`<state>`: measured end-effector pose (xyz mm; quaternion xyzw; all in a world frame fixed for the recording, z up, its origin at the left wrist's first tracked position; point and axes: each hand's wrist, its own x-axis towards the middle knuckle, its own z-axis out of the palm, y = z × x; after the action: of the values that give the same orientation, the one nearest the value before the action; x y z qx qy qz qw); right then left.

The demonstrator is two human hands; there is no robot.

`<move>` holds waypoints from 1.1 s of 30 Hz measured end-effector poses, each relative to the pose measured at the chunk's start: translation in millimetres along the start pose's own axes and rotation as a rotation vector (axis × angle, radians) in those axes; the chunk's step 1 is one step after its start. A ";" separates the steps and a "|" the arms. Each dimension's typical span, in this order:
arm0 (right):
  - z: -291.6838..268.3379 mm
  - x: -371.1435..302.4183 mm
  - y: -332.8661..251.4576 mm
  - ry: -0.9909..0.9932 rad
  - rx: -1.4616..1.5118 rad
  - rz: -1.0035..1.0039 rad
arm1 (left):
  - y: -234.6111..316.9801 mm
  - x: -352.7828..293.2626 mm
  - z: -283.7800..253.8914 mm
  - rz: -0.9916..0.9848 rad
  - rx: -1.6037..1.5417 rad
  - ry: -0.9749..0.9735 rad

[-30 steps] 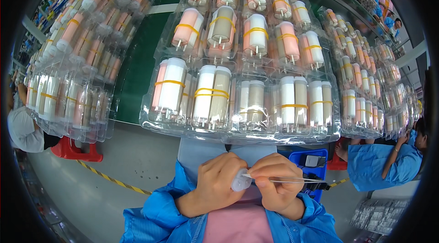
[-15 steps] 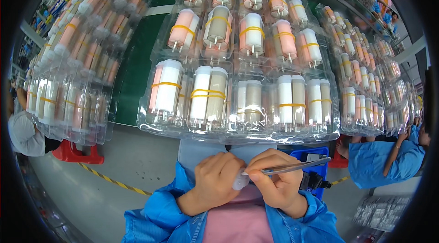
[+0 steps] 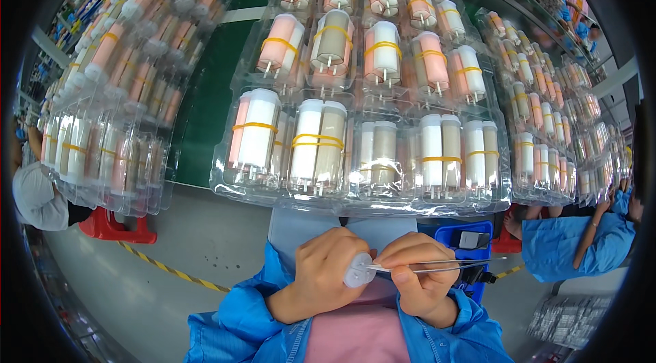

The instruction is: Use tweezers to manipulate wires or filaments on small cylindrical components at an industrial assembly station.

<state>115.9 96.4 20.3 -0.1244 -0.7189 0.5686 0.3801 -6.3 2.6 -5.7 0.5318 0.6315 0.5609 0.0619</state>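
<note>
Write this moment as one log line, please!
left hand: holds translucent round-ended piece | right hand: pinches metal tweezers | tweezers: tips at the piece | nearby: clear tray of banded cylinders

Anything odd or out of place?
Dark marks stand out on the plain grey floor past the left sleeve; stain or spill, can't tell. Nothing obviously wrong with the whitish piece in the left hand.

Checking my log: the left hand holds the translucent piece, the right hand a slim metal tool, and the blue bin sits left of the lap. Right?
No: the head view shows the blue bin right of the lap. The left hand does hold the translucent piece, the right hand a slim metal tool.
</note>
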 end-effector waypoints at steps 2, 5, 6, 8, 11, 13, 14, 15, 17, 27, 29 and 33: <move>1.1 -1.0 0.7 0.014 -0.003 -0.010 | -0.1 -0.1 0.3 0.008 0.003 0.001; 1.3 -0.5 1.1 0.003 -0.015 -0.050 | 0.1 -0.4 0.8 0.013 0.005 0.000; 1.4 -0.3 1.2 0.003 -0.023 -0.055 | 0.4 -0.2 0.6 0.009 0.007 0.000; 1.9 0.1 1.1 0.003 -0.039 -0.066 | 0.8 -0.3 0.5 0.005 0.009 -0.002; 2.0 0.4 1.5 0.003 -0.060 -0.096 | 1.3 -0.5 0.5 0.007 0.011 -0.008; 2.2 0.4 1.3 -0.002 -0.072 -0.104 | 1.6 -0.2 0.0 0.012 0.013 -0.013; 2.4 0.5 1.2 -0.005 -0.078 -0.107 | 1.4 -0.4 0.1 0.013 0.017 -0.014; 2.7 0.6 1.4 -0.007 -0.087 -0.117 | 1.0 -0.9 0.3 0.015 0.020 -0.015; 3.3 1.0 2.2 -0.011 -0.105 -0.136 | 0.4 -1.3 0.4 0.018 0.028 -0.016; 2.1 1.3 -0.4 -0.026 -0.128 -0.080 | 0.1 -1.1 0.8 0.073 0.156 -0.016; 1.9 3.2 -4.4 -0.035 -0.120 0.003 | 0.1 -1.1 1.2 0.082 0.183 -0.013; 3.8 -4.1 3.8 0.114 0.178 0.089 | 1.5 0.5 -0.1 0.087 0.146 -0.023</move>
<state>115.1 92.4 14.9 -0.1540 -0.6366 0.6385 0.4042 -5.7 2.6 -4.2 0.5681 0.6463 0.5094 0.0057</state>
